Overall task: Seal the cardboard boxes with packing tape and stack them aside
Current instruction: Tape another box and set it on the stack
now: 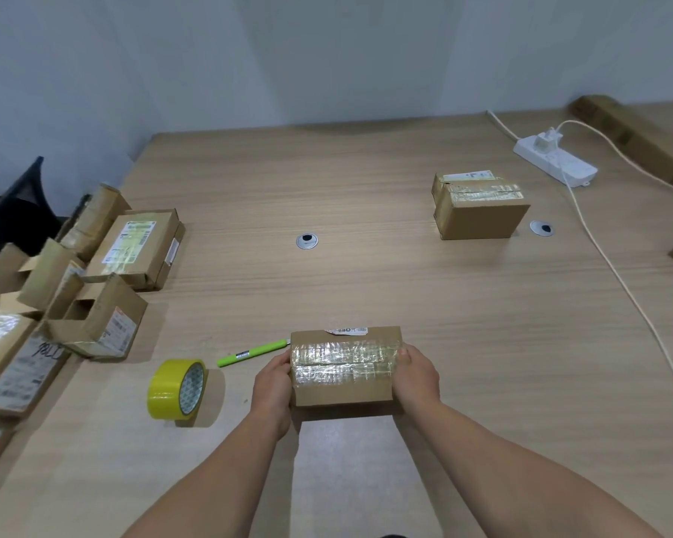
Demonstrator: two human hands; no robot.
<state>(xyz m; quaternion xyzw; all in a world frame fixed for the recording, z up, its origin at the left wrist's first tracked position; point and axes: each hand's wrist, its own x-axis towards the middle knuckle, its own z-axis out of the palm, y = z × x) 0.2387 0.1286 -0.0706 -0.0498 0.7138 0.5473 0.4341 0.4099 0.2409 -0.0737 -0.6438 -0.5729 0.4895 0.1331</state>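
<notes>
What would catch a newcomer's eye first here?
The taped cardboard box at the front of the table, gripped at its ends by the left hand and right hand. Left of it a yellow tape roll stands on edge, beside a green pen-like tool. A second taped box sits far right.

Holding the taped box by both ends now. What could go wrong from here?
The green tool lies at the left corner of the box, by your left hand; sliding the box may knock it. The tape roll stands on edge and could roll if bumped. The white cable runs beside the other sealed box; it might snag there.
</notes>
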